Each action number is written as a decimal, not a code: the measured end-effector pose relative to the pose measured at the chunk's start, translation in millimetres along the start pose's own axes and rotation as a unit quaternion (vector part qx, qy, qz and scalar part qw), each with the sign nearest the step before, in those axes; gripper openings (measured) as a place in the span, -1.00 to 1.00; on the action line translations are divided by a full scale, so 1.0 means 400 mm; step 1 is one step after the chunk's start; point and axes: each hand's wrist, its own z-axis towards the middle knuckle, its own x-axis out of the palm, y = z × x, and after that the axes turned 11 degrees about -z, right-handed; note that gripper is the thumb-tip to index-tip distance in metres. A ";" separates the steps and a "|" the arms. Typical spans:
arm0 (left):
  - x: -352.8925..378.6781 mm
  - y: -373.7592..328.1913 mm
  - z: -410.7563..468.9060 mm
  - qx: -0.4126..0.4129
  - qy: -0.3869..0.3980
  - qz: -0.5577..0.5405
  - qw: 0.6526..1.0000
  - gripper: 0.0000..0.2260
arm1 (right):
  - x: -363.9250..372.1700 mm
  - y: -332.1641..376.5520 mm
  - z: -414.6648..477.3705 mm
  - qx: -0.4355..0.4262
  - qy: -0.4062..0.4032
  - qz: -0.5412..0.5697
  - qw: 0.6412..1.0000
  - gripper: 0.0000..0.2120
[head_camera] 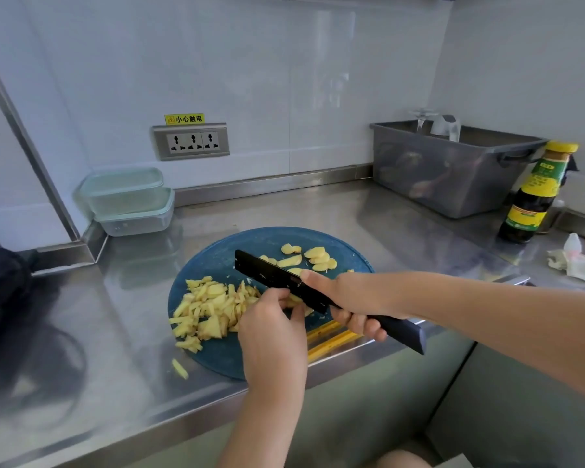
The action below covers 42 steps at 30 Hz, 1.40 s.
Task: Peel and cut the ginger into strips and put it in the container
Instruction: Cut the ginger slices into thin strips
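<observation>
With the left hand (271,319) pinching the ginger (294,300) at frame centre, keep it curled clear of the knife (271,275) gripped by the right hand (348,305) just to the right, cut thin and even like the strips (210,309) at left, then take the slices (314,256) beyond; the container (129,201) sits upper left.

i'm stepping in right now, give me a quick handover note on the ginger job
Left hand pinches a ginger piece on the board, right at the blade.
Right hand grips the knife, forefinger on the blade.
Done: ginger peeled; strips piled on the board's left; one stray lies on the counter.
To do: cut the slices at the board's far side; fill a container. The containers, stacked back left, look empty.
</observation>
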 end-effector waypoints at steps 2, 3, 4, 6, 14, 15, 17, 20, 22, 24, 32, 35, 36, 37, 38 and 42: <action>0.001 0.001 0.000 0.002 0.001 0.006 1.000 -0.83 | 0.002 0.001 -0.003 -0.004 0.010 0.006 1.000 -0.33; 0.001 0.002 0.001 0.003 0.001 0.009 1.000 -0.83 | 0.006 0.003 -0.004 -0.004 0.012 0.010 1.000 -0.32; 0.001 0.004 0.002 0.003 0.000 0.008 1.000 -0.83 | 0.012 0.006 -0.004 0.001 0.006 0.010 1.000 -0.32; -0.001 0.003 0.002 0.002 -0.004 -0.003 1.000 -0.86 | 0.025 0.019 0.000 0.012 -0.050 -0.023 0.998 -0.31; -0.002 -0.002 0.001 -0.009 -0.006 -0.011 1.000 -0.92 | 0.023 0.035 -0.006 0.026 -0.027 -0.002 0.999 -0.35; -0.002 -0.003 0.002 -0.009 -0.006 -0.014 1.000 -0.92 | 0.018 0.032 -0.014 0.023 -0.019 0.007 1.000 -0.35; -0.002 -0.004 0.004 -0.009 -0.010 -0.013 1.000 -0.92 | 0.019 0.032 -0.024 0.010 -0.025 0.021 0.999 -0.36; -0.005 -0.010 0.001 -0.002 -0.009 0.008 1.000 -0.98 | 0.051 0.048 -0.017 -0.039 -0.102 -0.040 0.993 -0.31; -0.007 -0.011 0.001 -0.005 -0.011 0.018 1.000 -0.91 | 0.062 0.066 -0.009 -0.071 -0.153 -0.095 0.981 -0.27; -0.007 -0.010 -0.001 -0.009 -0.005 0.013 1.000 -0.92 | 0.058 0.073 -0.001 -0.077 -0.132 -0.071 0.986 -0.30; -0.005 -0.001 -0.006 0.008 -0.006 -0.024 1.000 -0.90 | -0.005 0.005 -0.010 -0.094 -0.020 0.074 0.993 -0.43; -0.001 0.006 -0.009 0.029 -0.009 -0.023 0.999 -0.90 | -0.023 -0.037 -0.019 -0.111 0.011 0.121 0.986 -0.41; 0.000 0.009 -0.009 0.034 -0.010 -0.017 0.999 -0.91 | -0.028 -0.046 -0.021 -0.117 0.019 0.132 0.984 -0.40; 0.001 0.013 -0.009 0.038 -0.010 -0.012 0.999 -0.91 | -0.032 -0.053 -0.026 -0.121 0.022 0.140 0.982 -0.40; 0.001 0.016 -0.010 0.043 -0.013 -0.008 0.999 -0.90 | -0.035 -0.059 -0.031 -0.125 0.023 0.144 0.981 -0.39; -0.004 0.014 -0.011 0.061 -0.027 -0.007 0.998 -0.90 | -0.038 -0.065 -0.048 -0.132 0.018 0.136 0.982 -0.38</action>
